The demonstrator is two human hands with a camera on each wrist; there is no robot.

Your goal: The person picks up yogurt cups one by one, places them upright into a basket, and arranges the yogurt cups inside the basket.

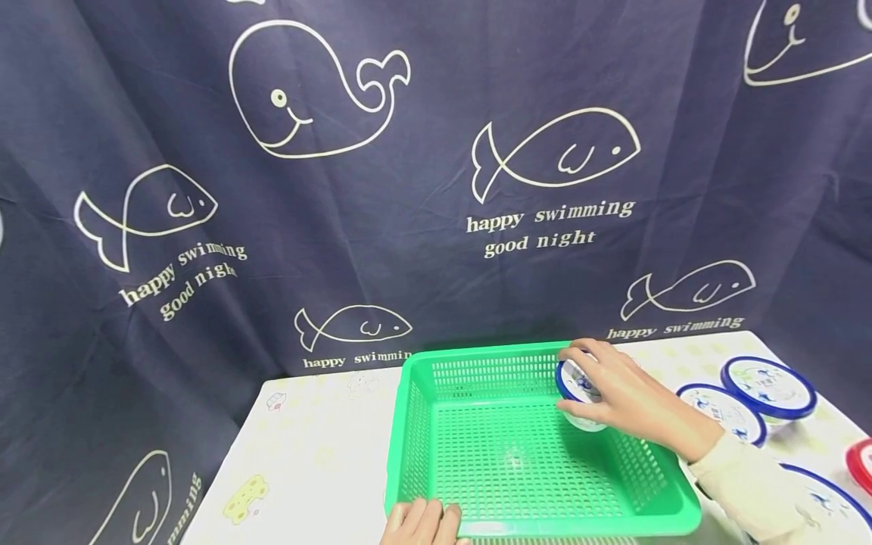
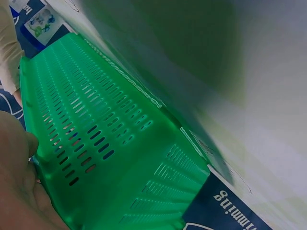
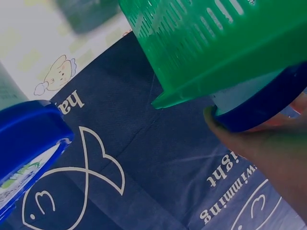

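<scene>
A green plastic basket [image 1: 545, 525] with slotted walls stands on the table. The fingers of my left hand [image 1: 422, 524] curl over its near rim at the left; in the left wrist view, that hand [image 2: 19, 172] grips the rim beside the slotted wall [image 2: 110, 163]. My right hand [image 1: 616, 390] holds a round plastic tub [image 1: 577, 384] with a blue-edged lid, tilted over the back right part of the basket. In the right wrist view, the thumb and fingers span the tub's blue lid [image 3: 259, 108], and the basket wall hides part of its body.
Right of the basket stand more blue-lidded tubs, one at the back [image 1: 770, 387], one beside my forearm and one in front [image 1: 831, 503]. A red-lidded tub [image 1: 861, 463] sits at the right edge. A dark blue curtain [image 1: 422, 227] hangs behind the table.
</scene>
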